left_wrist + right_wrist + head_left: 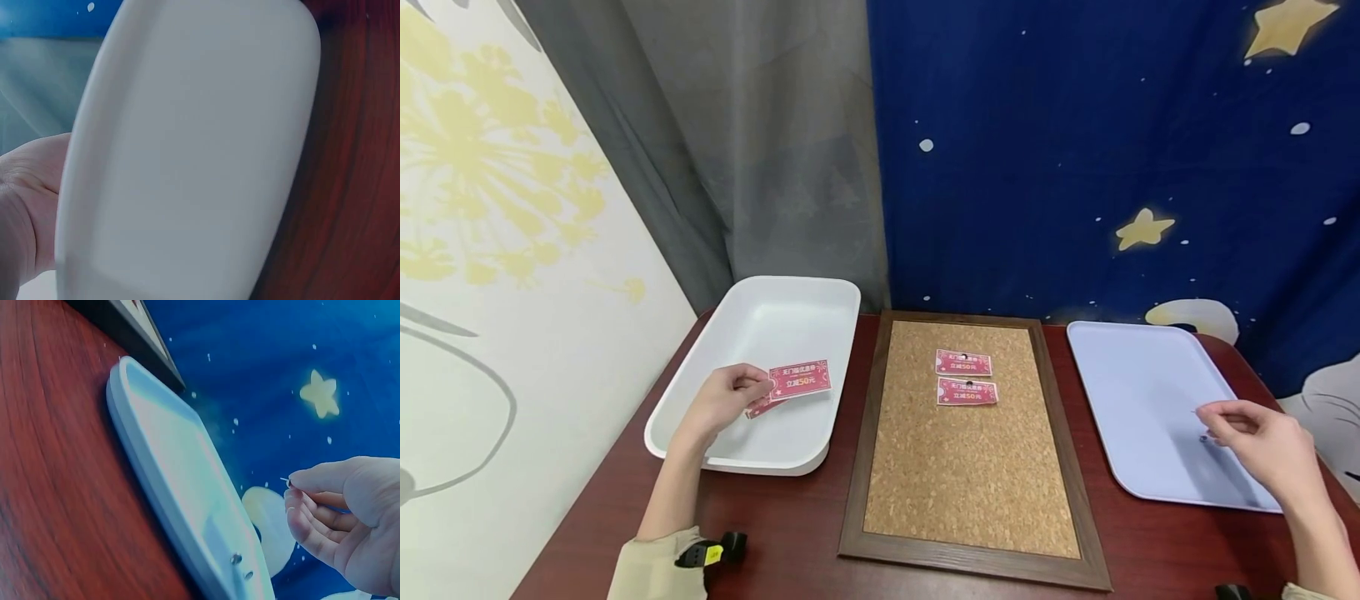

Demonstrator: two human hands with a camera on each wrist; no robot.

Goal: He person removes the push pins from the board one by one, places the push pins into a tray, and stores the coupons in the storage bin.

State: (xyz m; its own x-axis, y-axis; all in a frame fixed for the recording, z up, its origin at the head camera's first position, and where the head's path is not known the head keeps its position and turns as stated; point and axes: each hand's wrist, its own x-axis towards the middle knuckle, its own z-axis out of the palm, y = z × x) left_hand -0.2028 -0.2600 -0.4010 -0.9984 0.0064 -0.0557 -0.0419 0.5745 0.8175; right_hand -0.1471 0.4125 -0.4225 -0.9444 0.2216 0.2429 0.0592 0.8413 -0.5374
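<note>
My left hand (722,404) pinches a red-and-white paper coupon (801,379) over the white tray. Part of a second coupon (763,407) shows just under it. In the left wrist view the tray wall hides the fingers, leaving only the heel of the left hand (40,200). Above the pale blue tray, my right hand (1262,442) pinches a pushpin between thumb and forefinger; its thin point (284,480) sticks out. Two coupons, an upper one (963,363) and a lower one (967,392), are pinned to the cork board (970,483), each with a dark pin head near its top edge.
The deep white tray (677,429) stands on the left of the dark red table (790,525). On the right lies the shallow blue tray (1138,392), with small pushpins (235,558) in it. Behind hang a grey curtain (790,150) and a blue starry one (1037,167).
</note>
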